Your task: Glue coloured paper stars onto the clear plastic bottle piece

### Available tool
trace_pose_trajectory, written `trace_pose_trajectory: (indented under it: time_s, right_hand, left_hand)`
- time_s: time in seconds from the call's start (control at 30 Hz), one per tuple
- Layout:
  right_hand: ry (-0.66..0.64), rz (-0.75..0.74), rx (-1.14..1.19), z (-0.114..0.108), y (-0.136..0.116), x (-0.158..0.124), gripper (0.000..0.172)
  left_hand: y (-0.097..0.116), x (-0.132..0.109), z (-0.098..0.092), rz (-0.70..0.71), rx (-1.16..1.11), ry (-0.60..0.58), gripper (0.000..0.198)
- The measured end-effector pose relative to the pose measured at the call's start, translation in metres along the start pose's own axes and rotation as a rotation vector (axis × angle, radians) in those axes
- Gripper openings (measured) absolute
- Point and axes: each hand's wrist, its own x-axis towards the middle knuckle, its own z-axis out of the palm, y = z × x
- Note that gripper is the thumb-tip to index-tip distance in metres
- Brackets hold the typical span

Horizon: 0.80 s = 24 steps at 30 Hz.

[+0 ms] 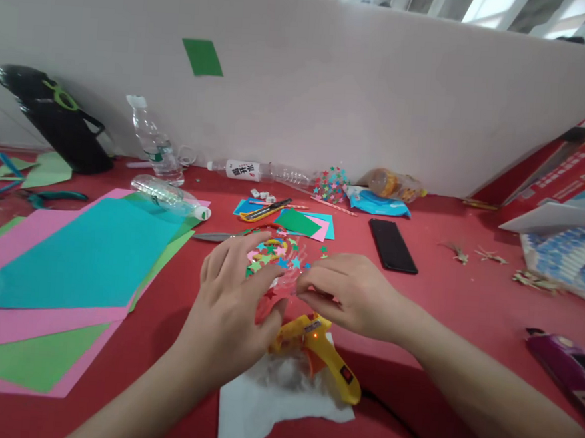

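My left hand [234,295] is at the left of a clear plastic piece [290,285] among small coloured paper stars [264,260]. Its fingers are curved but apart, with a gap between thumb and forefinger. On the other side, my right hand [342,292] has its fingertips pinched together at the plastic's edge; what they hold is hidden. Just below both hands, a yellow hot glue gun [333,358] with a lit orange light lies on a white sheet [253,420]. Scissors [216,237] lie behind my left fingers.
Coloured paper sheets [84,251] and a bottle [166,197] lie at left. Behind my hands are a utility knife [266,210], paper pieces [299,223] and a star-covered plastic piece [332,185]. A black phone [393,246] lies at right. The glue gun's cord [398,423] runs toward the front.
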Motion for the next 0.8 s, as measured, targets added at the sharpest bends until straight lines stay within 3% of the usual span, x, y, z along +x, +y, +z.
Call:
trace_pose_trajectory:
  time_s: [0.33, 0.8]
  right_hand:
    - [0.043, -0.054, 0.035, 0.017, 0.008, -0.001, 0.017]
    - [0.029, -0.035, 0.068, 0.019, 0.004, 0.001, 0.015]
  left_hand:
    - [-0.005, -0.01, 0.016, -0.059, -0.046, -0.009, 0.016]
    - [-0.005, -0.012, 0.021, -0.111, -0.151, 0.008, 0.017]
